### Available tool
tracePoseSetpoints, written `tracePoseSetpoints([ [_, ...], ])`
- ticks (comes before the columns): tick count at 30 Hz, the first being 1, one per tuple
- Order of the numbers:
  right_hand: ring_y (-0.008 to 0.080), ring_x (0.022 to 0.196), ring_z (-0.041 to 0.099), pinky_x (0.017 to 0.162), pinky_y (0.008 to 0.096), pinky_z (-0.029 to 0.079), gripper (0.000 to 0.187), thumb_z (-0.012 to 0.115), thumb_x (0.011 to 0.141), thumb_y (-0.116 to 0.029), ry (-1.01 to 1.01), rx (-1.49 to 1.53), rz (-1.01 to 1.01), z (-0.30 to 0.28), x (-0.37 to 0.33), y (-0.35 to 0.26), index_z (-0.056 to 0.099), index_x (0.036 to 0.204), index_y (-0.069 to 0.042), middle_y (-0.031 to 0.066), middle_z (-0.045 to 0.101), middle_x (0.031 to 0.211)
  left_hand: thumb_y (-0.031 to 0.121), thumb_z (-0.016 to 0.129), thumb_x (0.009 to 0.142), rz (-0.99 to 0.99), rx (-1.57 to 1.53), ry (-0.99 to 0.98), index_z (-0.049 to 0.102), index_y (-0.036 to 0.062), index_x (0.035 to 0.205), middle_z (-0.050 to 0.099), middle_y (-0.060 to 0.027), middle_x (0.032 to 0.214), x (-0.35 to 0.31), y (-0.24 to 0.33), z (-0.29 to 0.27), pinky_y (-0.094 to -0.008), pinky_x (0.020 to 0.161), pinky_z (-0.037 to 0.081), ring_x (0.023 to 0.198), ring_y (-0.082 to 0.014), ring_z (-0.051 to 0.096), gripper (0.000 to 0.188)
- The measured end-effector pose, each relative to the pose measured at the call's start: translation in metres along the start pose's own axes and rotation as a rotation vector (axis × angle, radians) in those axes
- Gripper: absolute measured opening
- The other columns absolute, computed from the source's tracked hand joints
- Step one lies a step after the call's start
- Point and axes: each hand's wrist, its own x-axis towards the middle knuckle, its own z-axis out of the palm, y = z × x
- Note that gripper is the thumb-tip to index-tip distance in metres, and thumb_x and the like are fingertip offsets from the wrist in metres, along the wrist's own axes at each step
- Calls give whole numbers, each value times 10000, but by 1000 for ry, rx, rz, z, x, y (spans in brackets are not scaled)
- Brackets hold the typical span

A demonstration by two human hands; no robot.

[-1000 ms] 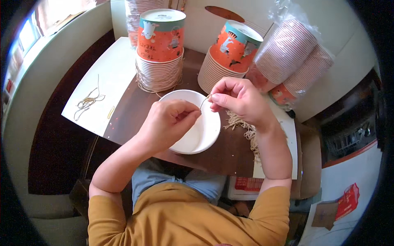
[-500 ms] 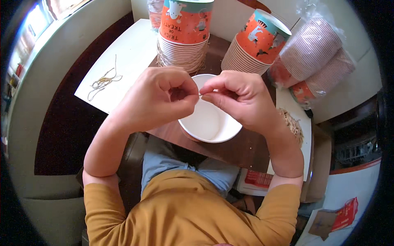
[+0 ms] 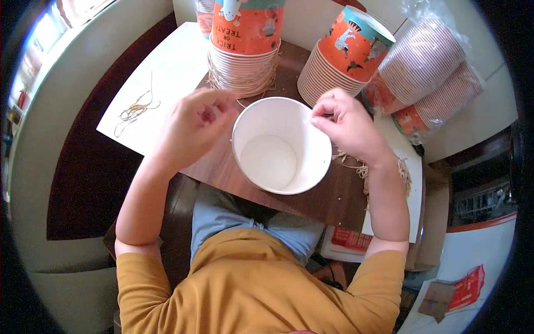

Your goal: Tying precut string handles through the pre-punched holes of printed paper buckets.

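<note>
A white paper cup (image 3: 281, 147) is raised above the brown table, its open mouth facing me and its inside bare. My right hand (image 3: 347, 125) pinches the cup's right rim between thumb and fingers. My left hand (image 3: 192, 128) is blurred, with its fingers curled against the cup's left rim. I cannot tell whether it grips the rim or a thin string.
Two stacks of orange printed paper cups (image 3: 245, 44) (image 3: 339, 58) stand behind the white cup. Bagged cup stacks (image 3: 431, 72) lie at the right. Loose strings (image 3: 133, 111) rest on a white sheet at the left, and more strings (image 3: 364, 170) lie by my right wrist.
My hands were pinched together over the cup's middle. They have moved apart to its two rims, and the cup has come up closer to me.
</note>
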Motion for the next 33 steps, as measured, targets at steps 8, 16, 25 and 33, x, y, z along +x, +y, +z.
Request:
tracePoseSetpoints([
  [8, 350, 699, 615, 637, 451, 491, 108, 610, 761, -125, 54, -227, 27, 28, -23, -16, 594, 734, -22, 162, 603, 742, 47, 605, 784, -236, 64, -125, 639, -37, 1032, 589, -13, 676, -11, -8, 13, -219, 537, 442, 573, -45, 508, 264],
  [16, 335, 611, 604, 548, 441, 489, 69, 616, 767, -99, 139, -159, -41, 27, -48, -58, 569, 747, -52, 126, 599, 699, 68, 609, 746, -245, 109, 55, 648, -35, 855, 637, -144, 682, -15, -16, 21, -296, 603, 502, 592, -208, 617, 155],
  [25, 313, 601, 596, 543, 415, 488, 81, 622, 768, -92, 253, -156, -113, 40, -61, -72, 549, 767, -58, 113, 569, 681, 138, 623, 748, -320, 350, 18, 616, -24, 752, 614, -178, 663, -8, -5, 24, -356, 607, 493, 587, -287, 607, 162],
  [33, 247, 513, 557, 479, 342, 428, 44, 632, 741, -38, 321, -131, -75, 40, -56, -62, 590, 751, -33, 109, 585, 673, 109, 591, 776, -291, 229, -20, 660, -45, 891, 631, -113, 697, -11, -9, 26, -299, 587, 483, 609, -146, 594, 205],
])
